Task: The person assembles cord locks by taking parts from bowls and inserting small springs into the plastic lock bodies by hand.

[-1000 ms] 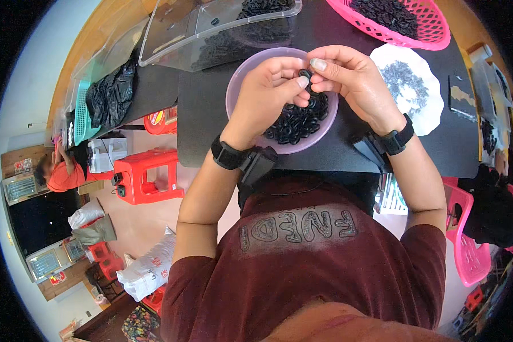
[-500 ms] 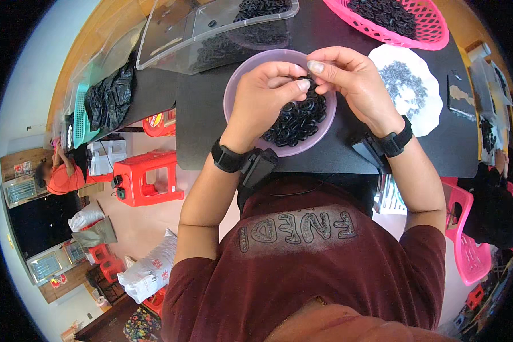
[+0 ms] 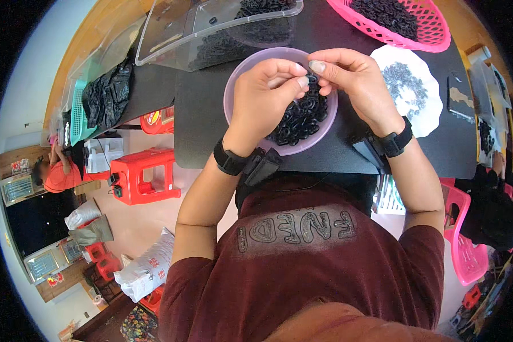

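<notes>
Over a lilac bowl (image 3: 232, 85), both my hands meet with thumbs and index fingers pinched. My left hand (image 3: 265, 97) is closed at the bowl's left side, its fingertips over the bowl's middle. From the right, my right hand (image 3: 356, 80) is closed too, its fingertips almost touching the left ones. Whatever lies in the two pinches is too small and covered to make out. Many small black ring-shaped parts (image 3: 302, 119) fill the bowl below. A white scalloped plate (image 3: 433, 108) to the right carries a heap of small shiny grey pieces (image 3: 404, 85).
Beyond the bowl stands a clear plastic bin (image 3: 171, 48) with black parts. A pink basket (image 3: 442, 37) of black parts is at the far right of the dark table (image 3: 205, 125). Red stools (image 3: 145, 176) and a pink chair (image 3: 467, 256) flank me. Other people appear at both sides.
Both hands stay pinched over the bowl; the fingertips have shifted only slightly. The whole view has moved a little.
</notes>
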Demonstrator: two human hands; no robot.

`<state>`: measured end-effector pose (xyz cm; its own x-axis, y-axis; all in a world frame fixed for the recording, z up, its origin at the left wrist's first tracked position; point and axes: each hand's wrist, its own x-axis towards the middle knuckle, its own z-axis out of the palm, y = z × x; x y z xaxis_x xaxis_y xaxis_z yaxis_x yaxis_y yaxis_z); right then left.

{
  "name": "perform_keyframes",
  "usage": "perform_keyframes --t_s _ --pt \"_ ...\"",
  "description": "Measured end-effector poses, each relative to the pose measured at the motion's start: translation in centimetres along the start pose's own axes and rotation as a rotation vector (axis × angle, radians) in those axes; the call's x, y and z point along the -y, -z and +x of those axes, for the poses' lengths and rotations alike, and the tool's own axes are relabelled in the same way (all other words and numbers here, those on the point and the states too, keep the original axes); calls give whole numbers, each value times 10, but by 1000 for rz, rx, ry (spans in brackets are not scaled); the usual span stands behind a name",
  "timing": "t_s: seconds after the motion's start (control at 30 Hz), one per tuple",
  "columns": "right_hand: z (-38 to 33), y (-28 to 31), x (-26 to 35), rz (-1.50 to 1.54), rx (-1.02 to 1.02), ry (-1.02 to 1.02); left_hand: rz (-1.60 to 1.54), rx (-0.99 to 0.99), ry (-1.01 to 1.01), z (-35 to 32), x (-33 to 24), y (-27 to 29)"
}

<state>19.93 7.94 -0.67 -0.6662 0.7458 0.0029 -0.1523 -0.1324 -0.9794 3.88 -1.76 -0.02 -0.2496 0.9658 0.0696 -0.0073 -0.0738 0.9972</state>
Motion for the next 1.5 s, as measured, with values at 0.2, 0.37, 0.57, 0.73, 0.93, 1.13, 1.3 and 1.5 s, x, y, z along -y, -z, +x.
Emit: perform_keyframes --t_s 0.2,0.37,0.57,0.73,0.93,1.13,1.3,1.5 --pt "-2 -1 1 -38 16 22 58 -23 -60 1 2 -3" --pt "-2 -1 2 -26 22 41 60 -52 -60 2 0 -6" --pt "-3 -3 3 -85 31 59 -15 -65 -65 4 2 -4" --pt "-4 -2 1 -335 33 291 -178 -65 18 7 -10 -1" --pt "-8 -4 3 -448 11 375 -140 -27 26 7 -19 0" --pt "-13 -13 12 -503 -53 432 -205 -48 44 9 -23 -3" --pt "-15 -13 13 -557 -87 522 -266 -27 26 10 -24 -5" --pt "-14 -9 11 -637 -102 665 -254 16 15 9 -28 -6"
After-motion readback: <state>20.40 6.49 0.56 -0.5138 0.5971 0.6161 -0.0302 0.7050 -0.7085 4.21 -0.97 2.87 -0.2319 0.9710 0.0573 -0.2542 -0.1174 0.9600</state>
